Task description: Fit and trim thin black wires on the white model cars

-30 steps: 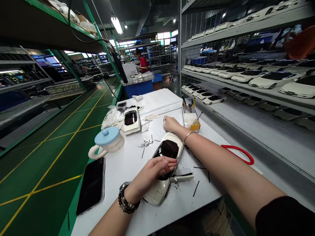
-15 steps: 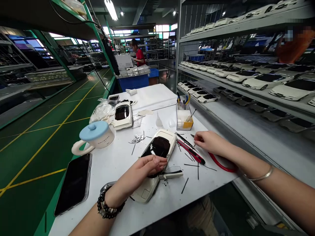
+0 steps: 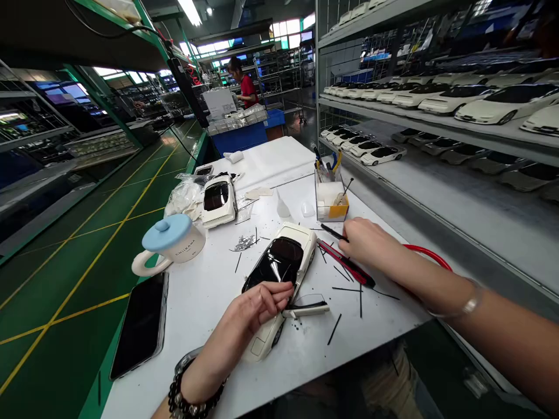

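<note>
A white model car [image 3: 279,262] with dark glass lies at a slant on the white table [image 3: 192,314]. My left hand [image 3: 257,305] rests over the car's near side, its fingers together; whether anything small is between them is hidden. Just right of the car, its white door [image 3: 305,312] sticks outward. My right hand [image 3: 362,241] is closed on a thin black tool [image 3: 334,233], whose tip points left. Below that hand lies a red and black cutter [image 3: 347,263], with black strips scattered around it.
A blue-lidded cup [image 3: 183,247] and a phone [image 3: 142,323] are at the left. Farther back stand a second car [image 3: 218,209], a dropper bottle [image 3: 282,206] and a tool box [image 3: 332,201]. Shelves of cars [image 3: 437,125] line the right; a person [image 3: 247,87] is beyond.
My right hand has closed on the black tool lying by the cutter. My left hand stays by the car. The view has shifted slightly.
</note>
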{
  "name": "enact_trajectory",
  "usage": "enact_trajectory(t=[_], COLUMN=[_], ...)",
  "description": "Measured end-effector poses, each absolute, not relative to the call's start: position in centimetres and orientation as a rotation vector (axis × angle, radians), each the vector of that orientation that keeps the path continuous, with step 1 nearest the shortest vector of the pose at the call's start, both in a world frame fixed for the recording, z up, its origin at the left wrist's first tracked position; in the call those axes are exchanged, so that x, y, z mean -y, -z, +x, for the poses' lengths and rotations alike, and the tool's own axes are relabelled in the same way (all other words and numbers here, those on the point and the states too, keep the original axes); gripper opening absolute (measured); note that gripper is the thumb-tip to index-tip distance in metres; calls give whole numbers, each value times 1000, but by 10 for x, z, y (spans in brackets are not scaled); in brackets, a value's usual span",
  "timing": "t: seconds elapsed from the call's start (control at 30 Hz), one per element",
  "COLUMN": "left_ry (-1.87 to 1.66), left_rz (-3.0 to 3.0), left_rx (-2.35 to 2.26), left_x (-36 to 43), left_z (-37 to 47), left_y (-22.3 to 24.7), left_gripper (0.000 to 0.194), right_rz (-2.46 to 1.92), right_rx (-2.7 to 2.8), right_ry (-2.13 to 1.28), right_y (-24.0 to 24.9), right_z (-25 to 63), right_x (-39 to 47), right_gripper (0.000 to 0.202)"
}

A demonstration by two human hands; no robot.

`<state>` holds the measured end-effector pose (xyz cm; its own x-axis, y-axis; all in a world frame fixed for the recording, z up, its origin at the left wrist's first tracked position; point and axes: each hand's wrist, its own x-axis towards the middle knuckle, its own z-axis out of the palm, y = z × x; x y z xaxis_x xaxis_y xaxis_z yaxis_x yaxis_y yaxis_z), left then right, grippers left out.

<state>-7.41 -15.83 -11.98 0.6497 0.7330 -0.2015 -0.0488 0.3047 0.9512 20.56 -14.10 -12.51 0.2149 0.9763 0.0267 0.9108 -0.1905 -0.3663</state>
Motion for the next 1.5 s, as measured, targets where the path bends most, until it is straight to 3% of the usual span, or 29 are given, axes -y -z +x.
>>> enact_trajectory(t=[0.13,0.23,0.33,0.4,0.5,0.77,1.03,1.2,1.33,1.5], left_ry=[-558,-532,-511,-502,-491,-476,-508,-847,-765,-518], left_rz=[1217,1253,1269,1266,1267,1289,1332,1987,2634,2871], left_rx=[-741,-763,-768,-768,-768,-750,-741,-932,-879,-915], left_x=[160,161,161,161,161,162,162,164,163,162], left_z=[-74,-75,-75,-76,-77,-79,-81,-82,-79,-70], left_y=[119,118,118,117,116,114,117,119,128,134], left_gripper=[42,44,45,45,45,42,44,16,37,51], right_rz=[-1803,-1360,-1192,-1149,-1125,-1407,-1356,-1475,-1486,-1479], right_rx=[1534,1180,876,726,634,785,818,906,960,962], right_ry=[-426,-725,-883,-909,-920,-979,-962,-855,-787,-771], right_y=[109,113,128,137,145,155,159,162,165,168], right_z=[207,194,173,159,144,130,126,125,123,123], right_x=[182,203,207,206,204,204,205,206,206,205], right_gripper=[18,33,53,43,22,27,29,26,25,25])
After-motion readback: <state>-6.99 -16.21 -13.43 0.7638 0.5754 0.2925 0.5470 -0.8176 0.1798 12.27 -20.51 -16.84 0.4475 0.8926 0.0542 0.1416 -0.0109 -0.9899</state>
